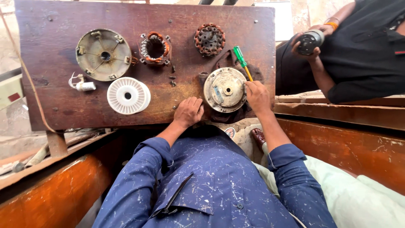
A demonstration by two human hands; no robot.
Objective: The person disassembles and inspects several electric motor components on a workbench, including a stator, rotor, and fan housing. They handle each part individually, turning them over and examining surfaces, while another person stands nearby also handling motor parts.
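On wooden board — left hand [188, 112] fisted, empty | right hand [257, 96] gripping green screwdriver [242, 61] beside round motor cover [225, 90]

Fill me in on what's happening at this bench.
A person in a blue shirt has a fan motor apart on a wooden board. The right hand holds a green-handled screwdriver against a round motor cover; the left hand rests fisted beside it. A stator coil, another cover and a white disc lie nearby.
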